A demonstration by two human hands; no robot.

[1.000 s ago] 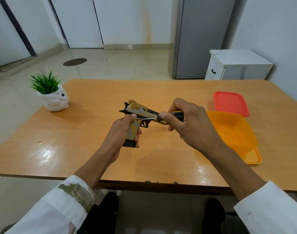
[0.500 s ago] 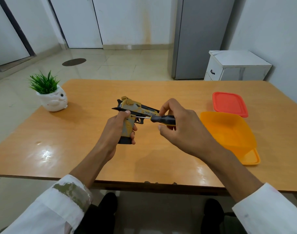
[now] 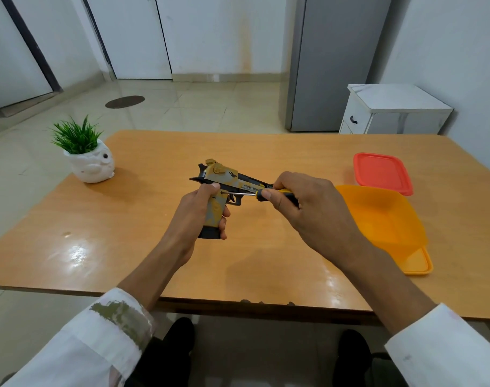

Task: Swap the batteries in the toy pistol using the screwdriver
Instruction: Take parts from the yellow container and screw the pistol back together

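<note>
My left hand (image 3: 202, 216) is wrapped round the handle of the toy pistol (image 3: 224, 178), holding it over the table (image 3: 143, 219). Just right of that hold, the screwdriver (image 3: 239, 193) meets the pistol's side, its handle pinched in my right hand (image 3: 308, 210). An orange tub (image 3: 383, 216) lies right of that hand.

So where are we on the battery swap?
Done: toy pistol and screwdriver are off the table. In hand: left hand grips the pistol's handle; right hand holds the screwdriver, tip against the body above the grip. Left: no cover off, no batteries in view, so unscrewing, swap and closing remain.
</note>
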